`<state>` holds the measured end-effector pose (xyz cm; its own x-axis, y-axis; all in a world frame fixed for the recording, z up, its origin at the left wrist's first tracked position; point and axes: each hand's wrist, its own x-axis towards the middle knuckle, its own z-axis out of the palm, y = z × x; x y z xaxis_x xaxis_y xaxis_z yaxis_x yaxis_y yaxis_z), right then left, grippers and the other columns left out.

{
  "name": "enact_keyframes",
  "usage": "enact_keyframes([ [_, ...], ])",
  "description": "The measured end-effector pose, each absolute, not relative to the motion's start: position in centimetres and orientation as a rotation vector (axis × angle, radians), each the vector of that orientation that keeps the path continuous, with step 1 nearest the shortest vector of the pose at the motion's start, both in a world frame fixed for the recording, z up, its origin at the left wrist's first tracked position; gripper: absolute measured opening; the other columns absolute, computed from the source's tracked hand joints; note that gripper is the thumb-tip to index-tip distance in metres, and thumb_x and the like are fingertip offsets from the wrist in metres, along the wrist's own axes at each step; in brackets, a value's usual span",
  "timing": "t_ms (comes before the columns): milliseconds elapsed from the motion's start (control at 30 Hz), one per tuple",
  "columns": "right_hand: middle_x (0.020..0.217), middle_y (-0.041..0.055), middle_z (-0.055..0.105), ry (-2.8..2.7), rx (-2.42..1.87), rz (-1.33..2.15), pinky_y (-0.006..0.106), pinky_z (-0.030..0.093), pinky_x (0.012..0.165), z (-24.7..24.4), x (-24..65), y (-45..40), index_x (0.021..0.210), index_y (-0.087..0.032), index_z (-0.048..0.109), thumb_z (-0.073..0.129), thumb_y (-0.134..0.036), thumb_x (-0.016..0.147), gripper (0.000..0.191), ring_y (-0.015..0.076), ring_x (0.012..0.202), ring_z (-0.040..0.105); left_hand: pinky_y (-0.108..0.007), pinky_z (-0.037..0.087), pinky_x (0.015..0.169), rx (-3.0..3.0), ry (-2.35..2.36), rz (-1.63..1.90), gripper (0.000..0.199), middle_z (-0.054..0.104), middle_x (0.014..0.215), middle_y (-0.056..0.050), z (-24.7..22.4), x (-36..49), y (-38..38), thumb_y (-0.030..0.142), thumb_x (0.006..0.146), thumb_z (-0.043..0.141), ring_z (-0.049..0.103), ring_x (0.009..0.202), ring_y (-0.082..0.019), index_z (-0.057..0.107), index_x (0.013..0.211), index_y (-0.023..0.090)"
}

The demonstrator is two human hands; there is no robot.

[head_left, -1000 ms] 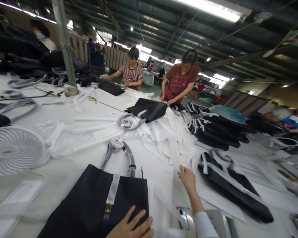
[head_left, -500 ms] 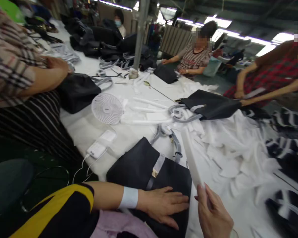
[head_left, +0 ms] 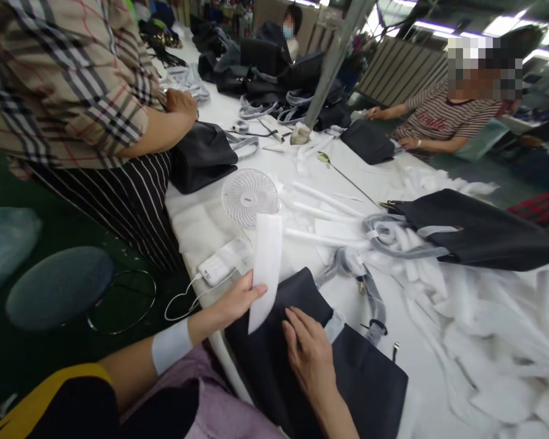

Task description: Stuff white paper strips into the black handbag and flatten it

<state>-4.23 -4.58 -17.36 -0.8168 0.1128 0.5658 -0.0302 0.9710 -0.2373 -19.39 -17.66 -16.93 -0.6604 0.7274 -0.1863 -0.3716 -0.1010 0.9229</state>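
Note:
A black bag (head_left: 370,372) lies flat on the white table in front of me, its grey-wrapped strap (head_left: 370,292) stretching out behind it. Clear film covers the closure band near its top edge. My left hand (head_left: 241,299), with a white band around the forearm, pinches a white strip (head_left: 266,262) that stands up over the bag's left corner. On the black surface rests my right hand (head_left: 308,347), fingers slightly curled and nothing visible in them; the fingertips are close to the strip's lower end.
Behind the bag are a white fan (head_left: 249,198) and a cabled white power bank (head_left: 215,268). White wrapping (head_left: 494,341) is heaped at right. People work at left and across the table. A metal pole (head_left: 333,67) rises behind.
The white strip has passed from my right hand to my left, moving leftward. My left hand has lifted off the bag, and my right hand has come onto it. The view has turned left.

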Motion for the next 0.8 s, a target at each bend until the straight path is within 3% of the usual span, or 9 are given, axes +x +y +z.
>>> enact_keyframes([
  [133,0.124,0.0135,0.063,-2.572,0.072,0.233,0.045,0.046,0.096,-17.6,-8.8,-3.5,0.121,-0.017,0.059,0.049,-0.023,0.096,0.028,0.0260,0.117,0.057,-0.031,0.050,0.070,0.288,1.429,1.802,0.061,0.067,0.102,-0.009,-16.6,-22.5,-19.4,0.051,0.072,0.075,0.062,0.082,-0.020,0.054,0.117,0.016],
  [233,0.119,0.0127,0.064,-2.632,0.110,0.264,0.053,0.034,0.106,-18.4,-10.4,-3.9,0.114,-0.018,0.061,0.048,-0.031,0.096,0.026,0.0292,0.125,0.051,-0.031,0.051,0.073,0.262,1.441,1.852,0.063,0.066,0.108,-0.010,-16.2,-23.6,-19.5,0.052,0.071,0.076,0.062,0.090,-0.022,0.054,0.119,0.018],
  [367,0.081,0.0048,0.064,-2.383,0.112,0.369,0.047,0.035,0.103,-19.1,-9.7,-4.2,0.090,-0.019,0.062,0.050,-0.035,0.094,0.020,0.0222,0.097,0.061,-0.029,0.051,0.073,0.275,1.475,1.862,0.061,0.064,0.113,-0.008,-16.2,-23.5,-19.2,0.050,0.075,0.073,0.061,0.094,-0.021,0.051,0.124,0.021],
  [433,0.072,0.0010,0.060,-2.256,0.135,0.379,0.043,0.038,0.097,-19.2,-9.0,-4.0,0.082,-0.021,0.060,0.051,-0.033,0.093,0.018,0.0187,0.085,0.061,-0.028,0.050,0.074,0.348,1.481,1.796,0.059,0.064,0.110,-0.007,-16.5,-23.1,-19.3,0.046,0.076,0.073,0.060,0.092,-0.019,0.050,0.125,0.020],
  [633,0.066,-0.0019,0.058,-2.239,0.183,0.396,0.041,0.039,0.092,-19.3,-8.5,-3.7,0.078,-0.021,0.059,0.054,-0.026,0.089,0.013,0.0156,0.076,0.060,-0.023,0.046,0.072,0.666,1.421,1.433,0.038,0.064,0.093,-0.002,-17.2,-22.7,-19.4,0.028,0.080,0.066,0.058,0.081,-0.013,0.056,0.114,0.015],
  [800,0.065,-0.0029,0.058,-2.205,0.155,0.419,0.040,0.039,0.091,-19.1,-8.8,-3.9,0.077,-0.022,0.059,0.055,-0.021,0.088,0.012,0.0148,0.075,0.060,-0.020,0.041,0.060,0.810,1.566,1.099,0.021,0.063,0.084,-0.001,-16.0,-23.7,-19.2,0.028,0.083,0.057,0.055,0.071,-0.012,0.059,0.097,0.012],
])
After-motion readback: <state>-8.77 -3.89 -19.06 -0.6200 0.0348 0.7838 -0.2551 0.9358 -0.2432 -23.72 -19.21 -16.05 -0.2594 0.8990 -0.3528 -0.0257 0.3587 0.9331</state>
